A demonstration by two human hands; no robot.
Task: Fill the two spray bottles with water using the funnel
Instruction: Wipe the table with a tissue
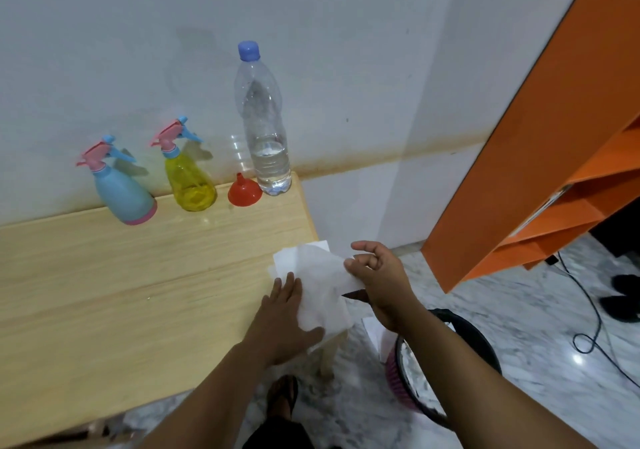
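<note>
Two spray bottles, blue [123,192] and yellow [188,180], are standing capped by the wall on the worktop [104,275], beside a red funnel [244,190] and a water bottle [265,130]. They are probably light, hard and slippery, best held at the neck. No writing is seen. A white tissue [320,282] is being pressed by the flat left hand [282,313] and pinched by the right hand's [379,280] fingers.

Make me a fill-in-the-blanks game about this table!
1. The funnel is colored ____.
2. The water bottle has a ____ cap.
3. The funnel stands between the water bottle and the ____ spray bottle.
4. The left hand presses flat on a white ____.

Missing words: red; blue; yellow; tissue
</note>
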